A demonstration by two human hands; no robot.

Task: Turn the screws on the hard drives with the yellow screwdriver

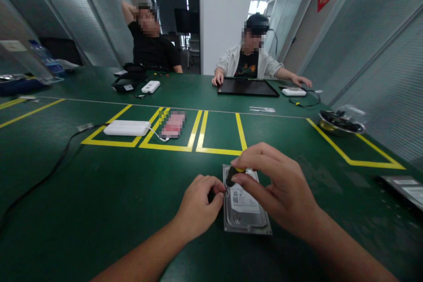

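A silver hard disk drive [246,220] with a white label lies flat on the green table in front of me. My right hand [277,185] is above it, thumb and fingers closed around the dark, yellow-topped handle of a screwdriver [230,177]. The tool points down at the drive's left edge. There my left hand [201,202] has its thumb and index finger pinched together, close to the screwdriver's lower end. Whatever sits between those left fingertips is too small to make out. Part of the drive's upper right is hidden behind my right hand.
Yellow tape boxes mark the table [158,229]. A white power bank [127,128] is cabled to a pinkish, blurred phone [173,124]. At right are a metal bowl [340,130] of dark parts and another drive [405,189]. Two people sit opposite, one touching a black panel [247,87].
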